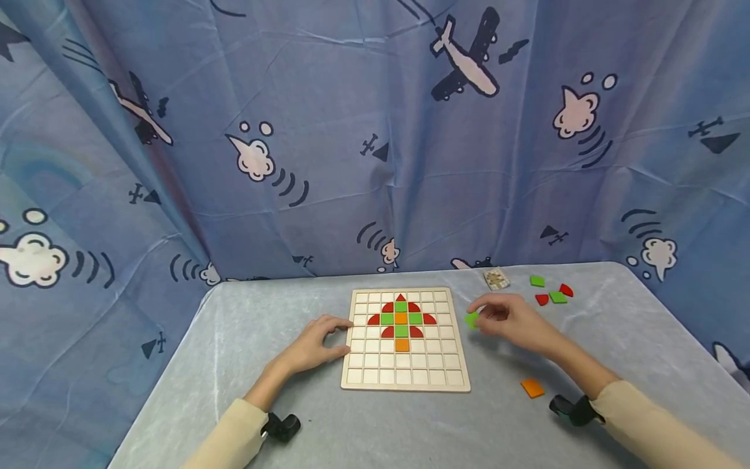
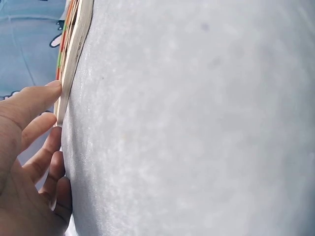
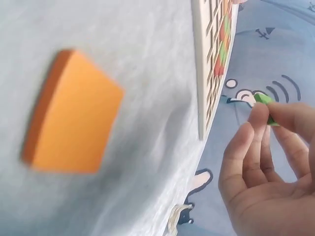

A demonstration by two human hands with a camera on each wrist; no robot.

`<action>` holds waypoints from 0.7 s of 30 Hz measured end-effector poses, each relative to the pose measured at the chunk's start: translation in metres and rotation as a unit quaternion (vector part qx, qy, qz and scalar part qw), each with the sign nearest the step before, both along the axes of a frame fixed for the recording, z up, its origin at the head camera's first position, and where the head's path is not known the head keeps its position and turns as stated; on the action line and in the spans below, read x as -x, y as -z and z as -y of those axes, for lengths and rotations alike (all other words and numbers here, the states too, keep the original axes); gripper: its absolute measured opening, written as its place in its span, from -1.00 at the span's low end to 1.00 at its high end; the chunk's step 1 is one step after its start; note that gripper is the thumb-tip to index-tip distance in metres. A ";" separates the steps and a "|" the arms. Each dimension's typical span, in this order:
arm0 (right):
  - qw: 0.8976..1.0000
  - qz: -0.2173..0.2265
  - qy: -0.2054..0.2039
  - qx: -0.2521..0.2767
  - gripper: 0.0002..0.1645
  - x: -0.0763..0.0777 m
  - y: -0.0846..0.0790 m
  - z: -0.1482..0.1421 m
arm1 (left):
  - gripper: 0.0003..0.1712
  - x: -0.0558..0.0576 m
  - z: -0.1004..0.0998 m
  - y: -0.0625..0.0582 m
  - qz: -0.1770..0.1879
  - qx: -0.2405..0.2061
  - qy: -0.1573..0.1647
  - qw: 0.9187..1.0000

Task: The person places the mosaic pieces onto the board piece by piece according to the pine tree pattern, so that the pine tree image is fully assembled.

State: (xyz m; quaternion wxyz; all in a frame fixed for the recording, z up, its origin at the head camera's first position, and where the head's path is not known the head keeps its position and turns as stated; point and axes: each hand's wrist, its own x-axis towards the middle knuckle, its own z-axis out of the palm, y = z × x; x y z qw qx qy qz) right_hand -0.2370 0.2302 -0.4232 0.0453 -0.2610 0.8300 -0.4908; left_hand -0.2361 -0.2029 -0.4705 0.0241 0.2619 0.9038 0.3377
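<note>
A wooden grid board (image 1: pixel 375 378) lies on the table, with red, green and orange tiles set in its upper middle squares. At its left edge is my left hand (image 1: pixel 313 345), thumb and forefinger spread and touching the rim. In the left wrist view the fingertips (image 2: pixel 55 84) rest against the board's side (image 2: pixel 81 29). Just right of the board, my right hand (image 1: pixel 515 319) pinches a green tile (image 1: pixel 471 320) between thumb and fingers. The right wrist view shows this green tile (image 3: pixel 265 100) held at the fingertips, partly hidden by them.
An orange square tile (image 1: pixel 532 388) lies on the table below my right hand. Farther back at the right are green tiles (image 1: pixel 558 298) and red quarter-round tiles (image 1: pixel 541 299). A small patterned square (image 1: pixel 497 279) lies near the back edge, before a blue printed curtain (image 1: pixel 328 221).
</note>
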 end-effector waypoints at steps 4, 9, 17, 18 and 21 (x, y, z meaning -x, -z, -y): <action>1.000 0.002 -0.014 0.009 -0.84 0.001 0.000 0.008 | -0.47 0.000 0.000 -0.001 -0.005 0.000 0.005 1.000; 1.000 0.013 -0.005 -0.004 -0.87 0.005 0.003 0.019 | -0.48 0.000 -0.001 0.000 -0.016 -0.002 0.008 1.000; 0.999 0.031 -0.025 0.000 -0.85 0.010 0.009 0.040 | -0.48 0.000 -0.001 0.000 -0.010 -0.004 0.006 1.000; 0.999 0.031 -0.027 0.000 -0.86 0.011 0.010 0.044 | -0.48 -0.001 -0.001 -0.001 -0.008 -0.003 0.007 1.000; 0.999 0.029 -0.030 -0.002 -0.87 0.012 0.012 0.054 | -0.47 -0.001 -0.001 -0.001 -0.007 -0.002 0.007 1.000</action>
